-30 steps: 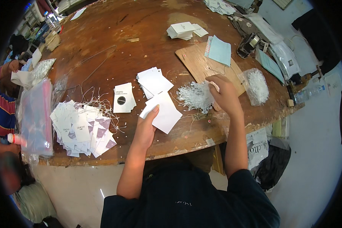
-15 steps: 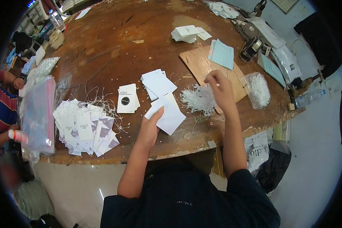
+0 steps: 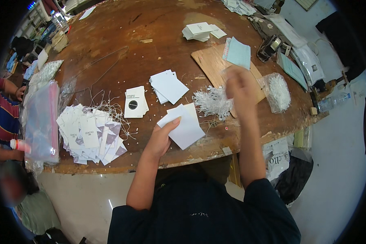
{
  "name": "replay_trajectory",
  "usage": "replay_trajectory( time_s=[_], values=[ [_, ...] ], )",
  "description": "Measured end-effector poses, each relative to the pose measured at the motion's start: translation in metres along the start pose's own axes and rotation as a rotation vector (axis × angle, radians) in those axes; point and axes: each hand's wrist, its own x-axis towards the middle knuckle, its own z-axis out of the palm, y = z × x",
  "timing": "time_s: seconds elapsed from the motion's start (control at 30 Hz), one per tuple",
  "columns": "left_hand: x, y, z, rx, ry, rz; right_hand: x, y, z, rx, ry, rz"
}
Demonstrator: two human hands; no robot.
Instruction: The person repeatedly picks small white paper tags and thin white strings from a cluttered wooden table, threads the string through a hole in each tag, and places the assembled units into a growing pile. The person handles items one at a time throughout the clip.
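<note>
My left hand [image 3: 160, 140] pinches a small stack of blank white paper cards [image 3: 183, 125], thumb laid flat across the top sheet and the other fingers tucked beneath; the cards are smooth, rectangular and fanned a little, lifted just over the near edge of the round wooden counter [image 3: 122, 49], whose brown top is worn, scratched and blotchy. My right hand [image 3: 240, 87] is raised above the counter and blurred, so I cannot tell whether it grips anything, though the fingers look drawn together. Just below and to the left of that hand lies a tangled bundle of thin white strings [image 3: 211, 101], wispy and frayed at the ends. Right of it sits a clear plastic bag [image 3: 278, 91] stuffed with more of the same white strands. Beyond my right hand is a flat plywood board [image 3: 209, 63] with a pale blue sheet [image 3: 238, 53] resting on it. Ahead of my left hand lies another neat stack of plain white cards [image 3: 166, 85], and to the left of that a small pile of cards with a black round mark [image 3: 135, 101]. Far to the left of my left hand spreads a wide overlapping fan of printed tags [image 3: 89, 134] with loose strings curling from them, beside a soft transparent bag [image 3: 40, 118].
</note>
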Motion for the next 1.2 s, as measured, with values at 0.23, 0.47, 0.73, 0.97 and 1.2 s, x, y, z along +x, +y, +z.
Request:
replay_trajectory(
  time_s=[0.23,0.47,0.73,0.97,1.2],
  values=[
    [-0.004,0.003,-0.004,-0.128,-0.023,-0.005,-0.049,0.039,0.067,-0.015,-0.292,-0.153],
    [0.001,0.017,0.003,-0.038,-0.007,0.205,-0.049,0.048,0.038,0.031,-0.399,0.04],
    [0.004,0.005,0.001,0.177,0.086,0.174,-0.033,0.039,0.02,1.074,-0.024,0.003],
    [0.002,0.004,0.0,0.28,0.059,0.194,-0.061,0.01,0.069,0.113,-0.101,-0.041],
    [-0.001,0.006,0.003,0.465,0.056,0.266,-0.064,0.015,0.079,-0.227,-0.098,-0.293]
  ],
)
